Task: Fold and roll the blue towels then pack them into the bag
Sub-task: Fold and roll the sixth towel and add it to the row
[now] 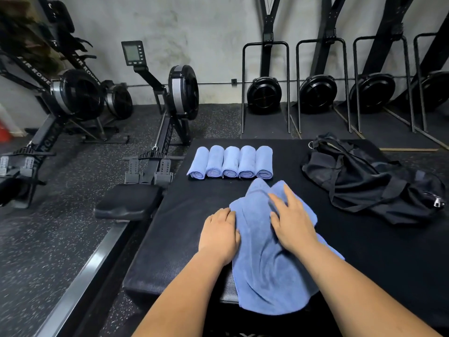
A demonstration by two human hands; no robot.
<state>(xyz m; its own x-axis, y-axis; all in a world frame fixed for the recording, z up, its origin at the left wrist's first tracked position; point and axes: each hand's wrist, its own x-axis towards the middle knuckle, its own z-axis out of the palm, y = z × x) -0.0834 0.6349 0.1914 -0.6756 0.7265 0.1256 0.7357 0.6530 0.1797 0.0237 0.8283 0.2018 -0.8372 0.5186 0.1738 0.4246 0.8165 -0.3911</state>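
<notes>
Far left, off the work surface: rowing machines [80,93] on the gym floor, not part of the job.

On the black padded platform [170,227], far left area: five rolled towels [230,162], side by side and touching, spiral ends toward the camera. Judged complete as to folding and rolling; none packed.

Near centre: the left hand [220,235] sits at the left edge of the loose towel [267,263], fingers curled over that edge and apparently gripping it. The loose towel lies rumpled and unfolded, its far end just short of the rolled row, its near end hanging over the platform's front edge.

The right hand [291,222] rests flat on top of the cloth, fingers straight and slightly spread, pressing down (no pinch evident).

Right: the bag [369,181], black, slumped on the platform well apart from the row. No blue shows at it; whether its zip is open cannot be told.

Assessment: five towels rolled, a sixth barely started, and packing not begun.
</notes>
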